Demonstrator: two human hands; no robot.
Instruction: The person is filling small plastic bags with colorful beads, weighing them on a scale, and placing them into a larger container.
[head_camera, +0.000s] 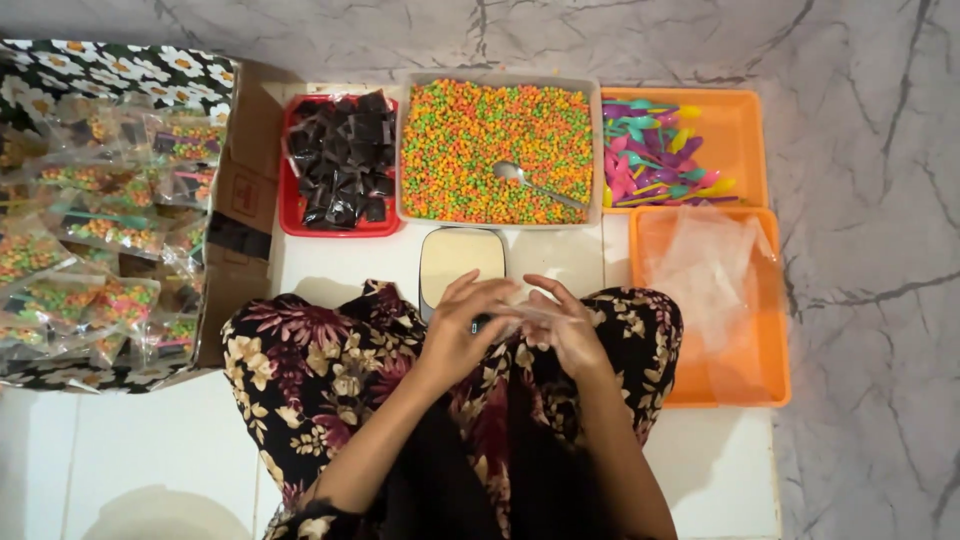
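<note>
Dozens of filled packets (95, 210) are already piled in the cardboard box (240, 190) well off to the left of the fingers, so I'd say a good chunk is done. Still loads left though: the tray of colourful pellets (495, 150) just beyond the fingertips is pretty much full, metal spoon (535, 183) lying in it.

Right now the left hand (462, 325) and right hand (565, 330) are together over the lap, fingers curled and pinching a thin clear plastic bag (535, 312) between them. It looks empty, hard to tell for sure. The small scale (460, 262) sits just past the fingers, nothing on it.

Beyond that, a red tray of dark sachets (340, 165) up-left, an orange tray of little plastic spoons (655, 155) up-right, and an orange tray of empty clear bags (712, 300) right beside the right fingers.

Surface is a white tiled floor (150, 440), with grey marbled floor (870, 250) further out.
</note>
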